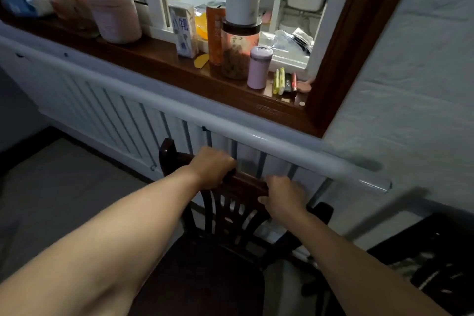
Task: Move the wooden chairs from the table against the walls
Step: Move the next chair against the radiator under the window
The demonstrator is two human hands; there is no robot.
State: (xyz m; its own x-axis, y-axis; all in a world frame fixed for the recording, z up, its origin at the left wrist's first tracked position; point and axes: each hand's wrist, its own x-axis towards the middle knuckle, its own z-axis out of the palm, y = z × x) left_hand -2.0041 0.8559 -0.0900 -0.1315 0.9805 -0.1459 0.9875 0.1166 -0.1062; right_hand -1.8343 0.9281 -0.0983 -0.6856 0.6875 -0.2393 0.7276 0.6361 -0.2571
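A dark wooden chair (pixel 225 215) with a slatted back stands in front of me, its back towards the white radiator (pixel 107 110) on the wall. My left hand (pixel 213 167) grips the top rail of the chair back near its left end. My right hand (pixel 282 194) grips the same rail further right. The seat lies below my forearms, partly hidden by them. A second dark wooden chair (pixel 433 259) stands at the lower right against the white wall.
Above the radiator runs a brown wooden window sill (pixel 154 59) crowded with jars, a carton, a can and pens. A white pipe (pixel 295 151) crosses just behind the chair back. The grey floor (pixel 64 200) lies open to the left.
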